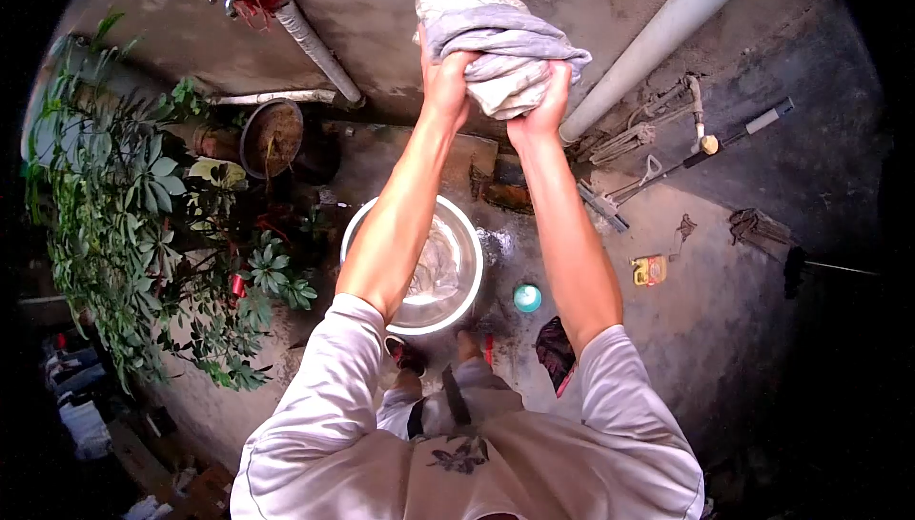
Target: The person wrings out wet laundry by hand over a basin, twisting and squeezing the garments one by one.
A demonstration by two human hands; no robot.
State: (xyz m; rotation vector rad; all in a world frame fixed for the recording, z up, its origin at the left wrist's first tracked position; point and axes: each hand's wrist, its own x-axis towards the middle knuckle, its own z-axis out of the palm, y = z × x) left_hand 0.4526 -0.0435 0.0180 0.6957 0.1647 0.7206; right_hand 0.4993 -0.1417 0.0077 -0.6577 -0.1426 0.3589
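Observation:
A bunched, twisted cloth (500,43), white and pale grey, is held up at arm's length near the top of the view. My left hand (446,89) grips its left side, with the thumb across the folds. On the lower right side of the bundle, my right hand (543,105) is closed round it; some of the fingers are hidden behind the fabric. Below my left forearm stands a wide metal basin (474,277) with a pale rim. Whitish, wet-looking contents (437,267) lie in it, partly covered by my arm.
A leafy plant (124,196) fills the left side, near a round pot (272,139). A turquoise tub (527,298), a yellow bottle (649,270) and a dark cloth (555,353) sit on the floor. A grey pipe (667,43) runs up the wall; a long-handled tool (705,153) leans at right.

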